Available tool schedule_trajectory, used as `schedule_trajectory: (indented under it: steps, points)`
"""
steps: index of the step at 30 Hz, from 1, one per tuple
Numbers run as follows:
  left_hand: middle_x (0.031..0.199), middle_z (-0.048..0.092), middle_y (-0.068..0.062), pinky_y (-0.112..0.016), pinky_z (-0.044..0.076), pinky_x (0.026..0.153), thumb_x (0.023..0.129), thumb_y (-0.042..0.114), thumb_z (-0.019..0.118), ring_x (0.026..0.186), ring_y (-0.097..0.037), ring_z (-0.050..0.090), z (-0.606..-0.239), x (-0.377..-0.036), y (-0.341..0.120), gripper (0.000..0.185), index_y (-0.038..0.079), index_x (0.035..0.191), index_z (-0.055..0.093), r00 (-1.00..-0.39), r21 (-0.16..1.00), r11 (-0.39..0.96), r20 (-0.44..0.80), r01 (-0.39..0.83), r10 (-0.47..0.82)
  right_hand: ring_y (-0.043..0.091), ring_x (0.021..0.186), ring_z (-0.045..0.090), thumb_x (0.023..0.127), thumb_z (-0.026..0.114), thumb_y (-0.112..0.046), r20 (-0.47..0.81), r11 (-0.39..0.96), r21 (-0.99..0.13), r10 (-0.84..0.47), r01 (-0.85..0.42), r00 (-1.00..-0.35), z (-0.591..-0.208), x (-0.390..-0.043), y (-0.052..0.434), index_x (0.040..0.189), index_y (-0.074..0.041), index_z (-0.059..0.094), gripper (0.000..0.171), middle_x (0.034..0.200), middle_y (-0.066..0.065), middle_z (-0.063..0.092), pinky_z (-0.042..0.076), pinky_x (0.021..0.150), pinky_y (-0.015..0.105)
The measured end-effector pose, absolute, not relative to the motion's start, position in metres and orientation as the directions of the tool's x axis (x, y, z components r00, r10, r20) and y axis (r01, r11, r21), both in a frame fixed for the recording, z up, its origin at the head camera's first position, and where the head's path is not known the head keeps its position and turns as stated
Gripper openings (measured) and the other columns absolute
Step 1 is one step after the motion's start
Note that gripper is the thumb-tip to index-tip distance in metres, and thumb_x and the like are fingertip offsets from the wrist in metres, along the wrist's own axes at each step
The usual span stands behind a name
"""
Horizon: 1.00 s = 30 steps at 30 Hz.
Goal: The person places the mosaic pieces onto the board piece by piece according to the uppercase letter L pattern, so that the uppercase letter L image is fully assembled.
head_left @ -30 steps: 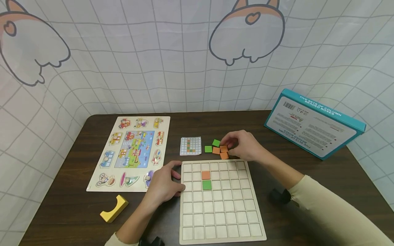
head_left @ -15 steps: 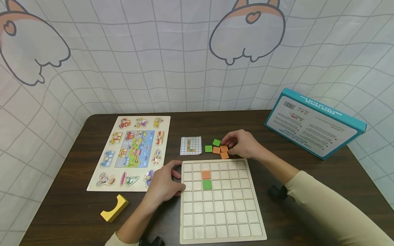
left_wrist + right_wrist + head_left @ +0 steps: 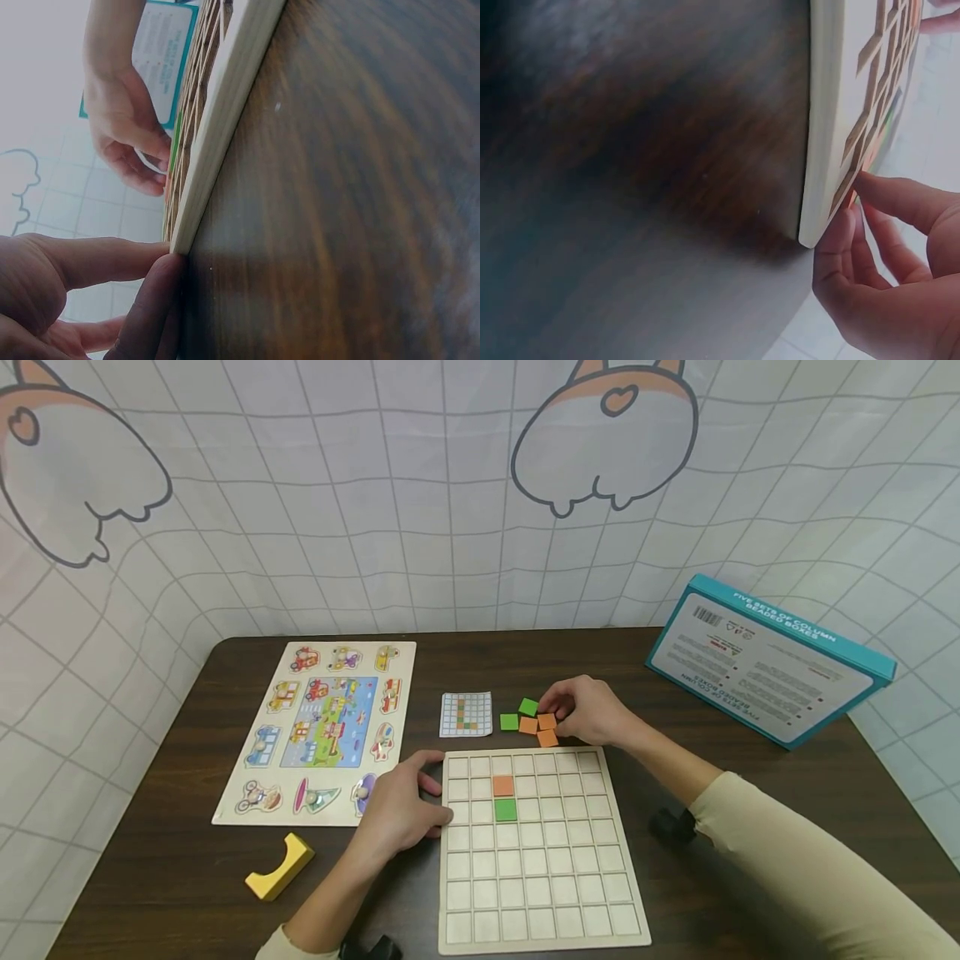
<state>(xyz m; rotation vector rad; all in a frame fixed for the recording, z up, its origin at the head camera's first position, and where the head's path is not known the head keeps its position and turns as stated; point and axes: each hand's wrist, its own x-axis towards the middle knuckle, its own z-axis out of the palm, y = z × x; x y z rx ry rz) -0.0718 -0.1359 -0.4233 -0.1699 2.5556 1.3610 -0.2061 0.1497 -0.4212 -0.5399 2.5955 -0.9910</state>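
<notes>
A pale wooden grid board [image 3: 558,893] lies on the dark table, with one orange tile [image 3: 503,786] and one green tile [image 3: 506,810] set in its third column. Just beyond its far edge lie loose tiles: two green [image 3: 509,722] and three orange [image 3: 528,725]. My right hand [image 3: 553,713] reaches over them, and its curled fingertips pinch the orange tile [image 3: 547,722] in the pile. My left hand [image 3: 427,793] rests against the board's left edge [image 3: 217,127], thumb and fingers [image 3: 112,262] touching the wood. The right wrist view shows curled fingers [image 3: 885,225] beside the board's corner [image 3: 821,112].
A small pattern card [image 3: 465,715] lies left of the loose tiles. A picture peg puzzle [image 3: 322,731] sits at the left, with a yellow arch block [image 3: 279,867] near the front edge. A teal box [image 3: 765,660] leans at the back right. A printed curtain backs the table.
The right forearm has drawn in slightly while its fingers stay at the orange tiles. The left hand and the board have not moved.
</notes>
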Motion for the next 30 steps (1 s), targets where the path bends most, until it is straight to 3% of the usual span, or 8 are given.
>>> schedule_trajectory:
  steps: [14,30]
  points:
    - [0.096,0.065,-0.012,-0.030,0.060,0.049,0.075,-0.007,0.082,0.050,-0.015,0.066,-0.4233,-0.0718,-0.1364,0.074,0.008,0.143,0.058,-0.962,0.800,0.559,-0.272,-0.219,0.012,0.019,0.086,0.059,0.083,0.070,0.007,-0.135,0.714,-0.644,-0.460,-0.275,-0.878,-0.4222,-0.2048,0.1466,0.111,-0.004,0.077,0.031,0.096,0.008,0.071,0.052,0.071,0.030]
    - [0.096,0.063,-0.012,-0.030,0.060,0.048,0.075,-0.006,0.083,0.051,-0.016,0.066,-0.4216,-0.0728,-0.1358,0.074,0.008,0.143,0.058,-0.960,0.788,0.574,-0.280,-0.223,0.011,0.021,0.091,0.065,0.085,0.072,0.006,-0.163,0.730,-0.638,-0.438,-0.244,-0.884,-0.4160,-0.2038,0.1473,0.112,-0.005,0.077,0.030,0.101,0.009,0.074,0.058,0.078,0.034]
